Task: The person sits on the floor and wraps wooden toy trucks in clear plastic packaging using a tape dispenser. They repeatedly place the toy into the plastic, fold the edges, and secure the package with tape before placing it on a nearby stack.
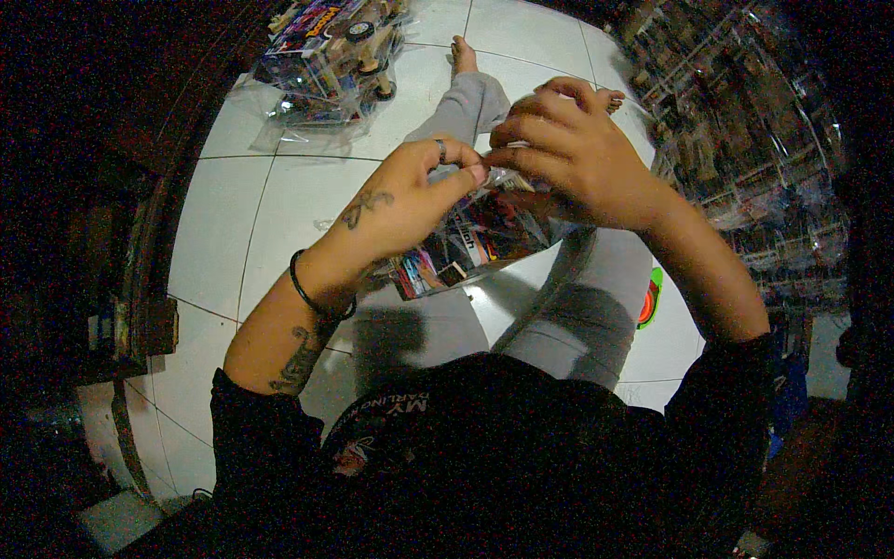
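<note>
Plastic bag (489, 228) is being pinched by the left hand (405, 196); the right hand (577, 154), alongside, is hiding whether it grips; uneven tugging would be risking a split.

Under left hand (410, 200) and right hand (587, 158), over legs (591, 298): package (484, 238); beyond left hand, on floor (214, 224): bagged toy (326, 56); right of right hand: packs (745, 140).

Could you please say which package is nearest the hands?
The package above the lap, at the left hand and right hand; the wheeled bundle and wrapped stack are farther off.
</note>
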